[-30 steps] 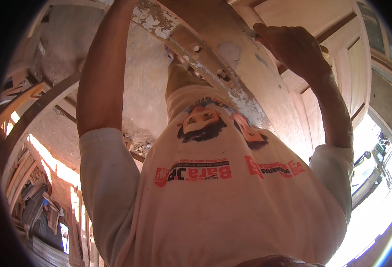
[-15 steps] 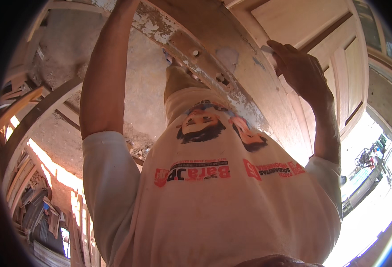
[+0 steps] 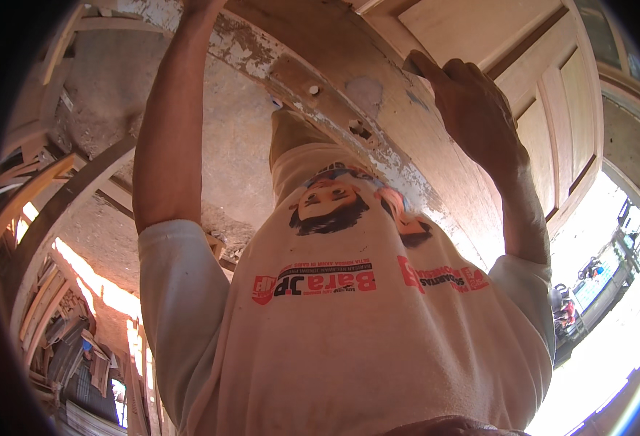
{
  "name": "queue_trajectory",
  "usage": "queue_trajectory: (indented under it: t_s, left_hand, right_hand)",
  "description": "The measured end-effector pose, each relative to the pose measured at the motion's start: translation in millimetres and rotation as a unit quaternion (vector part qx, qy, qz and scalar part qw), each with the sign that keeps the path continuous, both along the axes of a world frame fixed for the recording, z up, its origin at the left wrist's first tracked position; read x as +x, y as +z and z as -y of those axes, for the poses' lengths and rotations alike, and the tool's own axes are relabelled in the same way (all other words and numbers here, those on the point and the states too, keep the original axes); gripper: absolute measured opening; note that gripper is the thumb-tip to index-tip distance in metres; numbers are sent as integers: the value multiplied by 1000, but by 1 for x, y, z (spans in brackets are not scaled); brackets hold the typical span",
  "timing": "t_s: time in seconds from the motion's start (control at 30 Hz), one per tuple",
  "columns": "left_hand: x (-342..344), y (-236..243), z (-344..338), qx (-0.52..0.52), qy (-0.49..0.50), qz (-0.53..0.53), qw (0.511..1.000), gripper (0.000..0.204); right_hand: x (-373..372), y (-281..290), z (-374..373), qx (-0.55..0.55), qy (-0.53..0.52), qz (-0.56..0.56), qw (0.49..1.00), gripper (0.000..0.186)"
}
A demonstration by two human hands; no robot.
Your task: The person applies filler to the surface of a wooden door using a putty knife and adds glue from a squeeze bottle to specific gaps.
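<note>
A long wooden door [image 3: 400, 123] with a worn edge runs diagonally in front of me. Old flaking paint covers its edge strip [image 3: 251, 47], which has a round hole and a larger ragged one. Above the door's face is my right hand [image 3: 476, 105], its fingers curled round a small thin flat piece [image 3: 412, 64] that pokes out at the fingertips; its kind is unclear. My left forearm [image 3: 171, 138] reaches up across the painted edge. The upper border of the picture cuts off my left hand, so its fingers are hidden.
Another panelled wooden door [image 3: 523, 65] stands beyond my right hand. To the left, a curved-looking timber beam [image 3: 65, 196] crosses over the dusty floor [image 3: 109, 80], with stacked wood offcuts [image 3: 87, 356] lower down. Bright daylight enters at the right, where vehicles [image 3: 589, 291] show outside.
My right hand has shifted a little left and upward over the door, with the flat piece turning darker to view. My left arm has stayed almost in place.
</note>
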State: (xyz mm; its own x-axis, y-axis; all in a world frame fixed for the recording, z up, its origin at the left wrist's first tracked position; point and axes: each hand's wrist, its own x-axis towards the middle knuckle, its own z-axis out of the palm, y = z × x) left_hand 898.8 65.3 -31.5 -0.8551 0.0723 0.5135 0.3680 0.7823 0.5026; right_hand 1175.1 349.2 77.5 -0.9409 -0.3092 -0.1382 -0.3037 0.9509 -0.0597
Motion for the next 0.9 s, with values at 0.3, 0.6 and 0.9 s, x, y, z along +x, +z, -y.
queue_trajectory:
  t_s: [0.3, 0.6, 0.9]
  left_hand:
    - [3, -3, 0, 2, 20, -12, 1000, 38]
    - [5, -2, -2, -11, 19, -9, 1000, 39]
    - [2, -4, -3, 35, -38, -3, 999, 37]
  right_hand:
    - [37, 35, -2, 76, -14, 201, 977, 40]
    - [24, 17, 20, -71, -103, 165, 978, 43]
    - [-11, 15, 35, 50, -33, 104, 993, 41]
